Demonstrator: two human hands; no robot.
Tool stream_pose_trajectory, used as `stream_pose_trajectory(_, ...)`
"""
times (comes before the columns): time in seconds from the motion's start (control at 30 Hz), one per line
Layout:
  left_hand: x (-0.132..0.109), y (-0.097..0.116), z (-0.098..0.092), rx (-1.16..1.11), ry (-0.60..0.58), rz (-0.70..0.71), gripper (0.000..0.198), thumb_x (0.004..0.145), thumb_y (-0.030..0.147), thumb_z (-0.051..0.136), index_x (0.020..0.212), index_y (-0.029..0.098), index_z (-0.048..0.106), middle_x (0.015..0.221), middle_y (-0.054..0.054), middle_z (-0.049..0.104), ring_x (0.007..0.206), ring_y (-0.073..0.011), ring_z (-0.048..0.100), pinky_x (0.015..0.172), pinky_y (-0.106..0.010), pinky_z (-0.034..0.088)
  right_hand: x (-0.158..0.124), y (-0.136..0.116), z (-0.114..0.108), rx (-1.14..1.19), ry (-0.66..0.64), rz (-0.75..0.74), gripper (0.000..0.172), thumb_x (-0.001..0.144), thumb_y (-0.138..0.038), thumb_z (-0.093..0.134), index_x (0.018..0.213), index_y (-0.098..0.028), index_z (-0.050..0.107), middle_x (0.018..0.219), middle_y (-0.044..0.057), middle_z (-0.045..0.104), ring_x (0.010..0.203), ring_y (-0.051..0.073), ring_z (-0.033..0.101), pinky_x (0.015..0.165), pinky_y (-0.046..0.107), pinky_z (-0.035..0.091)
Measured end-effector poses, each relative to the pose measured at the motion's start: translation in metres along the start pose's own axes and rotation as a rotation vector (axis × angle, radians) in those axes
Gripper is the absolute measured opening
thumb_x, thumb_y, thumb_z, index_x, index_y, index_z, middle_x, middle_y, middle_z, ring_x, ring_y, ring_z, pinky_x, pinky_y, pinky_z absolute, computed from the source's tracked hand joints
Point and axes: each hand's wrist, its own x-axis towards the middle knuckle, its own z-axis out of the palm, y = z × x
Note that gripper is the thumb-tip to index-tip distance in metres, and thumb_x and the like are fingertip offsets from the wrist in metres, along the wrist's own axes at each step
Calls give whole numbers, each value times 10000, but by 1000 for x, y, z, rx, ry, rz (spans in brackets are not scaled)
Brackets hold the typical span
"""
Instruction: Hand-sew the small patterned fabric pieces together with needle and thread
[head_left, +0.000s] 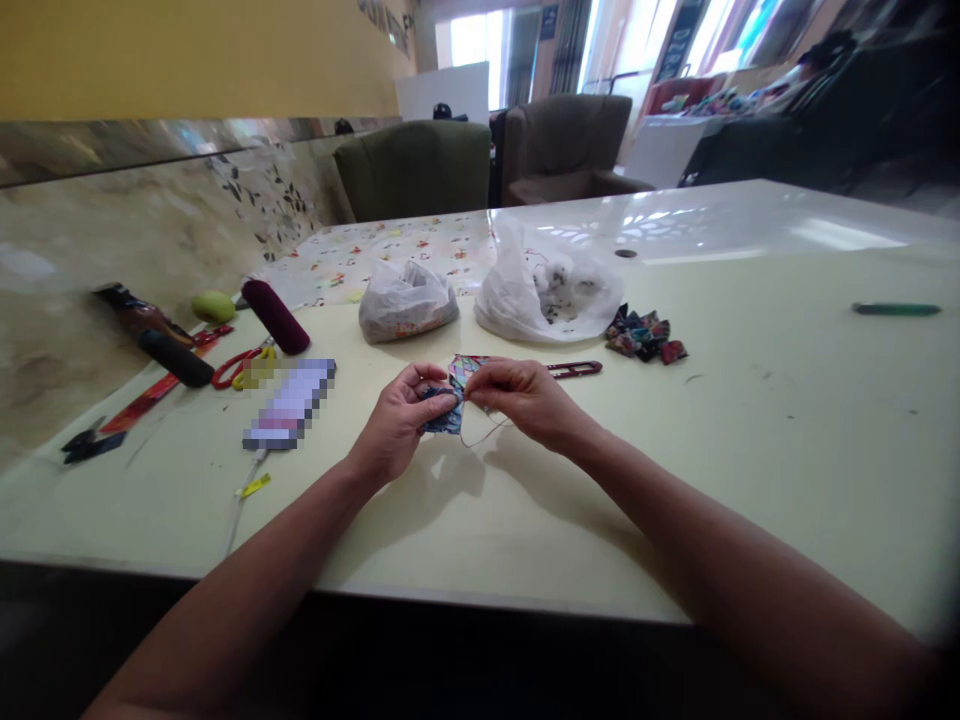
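Head view, looking down over a pale yellow tabletop [750,420]. Both hands meet near the middle, just above the surface. Left hand [397,420]: fingers closed in a pinch on a small folded fabric piece [452,398], dark blue with a multicoloured patterned part showing at its top. Right hand [521,395]: fingers pinched together at the upper edge of the same piece; a thin thread [484,437] loops down from the hands toward the tabletop. No needle can be made out.

Just behind the right hand lies a red thread snip [574,369]. Further right, a small heap of folded patterned fabric pieces [645,335]. Two white plastic bags stand behind the hands: the left bag [407,300] and the right bag [536,290], the latter open at the top.

Left side: a blurred rectangular item [289,405], red-and-yellow scissors [244,368], a dark red cylinder [275,316], a black cylinder [176,358], a green round object [214,306]. Far right, well apart, a green pen [896,309]. Armchairs [562,150] stand beyond the table.
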Motion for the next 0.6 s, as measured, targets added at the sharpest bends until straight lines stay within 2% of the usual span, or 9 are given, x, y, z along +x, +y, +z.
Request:
stream_pose_trajectory(0.27,1,-1,1,-54,-9,13,402,627,224,838,957,180,612,811,21,622,660,-77,593,597,-189,473,1,-1,-2,78,-27,29,94,799,-229,656,785,-160,718,782,13,643,719,112,544,663,252,410)
stream_pose_trajectory(0.5,-1,-2,2,-34,-25,4,379,641,210,831,928,181,584,803,23,623,649,-75,578,580,-186,458,0,-3,3,-45,-1,-60,103,816,-186,621,746,-163,692,759,8,622,729,114,545,670,249,405)
stream_pose_trajectory(0.6,0,-1,2,-50,11,42,389,635,203,834,926,178,577,801,26,624,659,-77,587,595,-190,472,0,-1,3,-57,18,-57,103,831,-201,612,757,-157,667,724,-3,595,702,107,518,659,246,393)
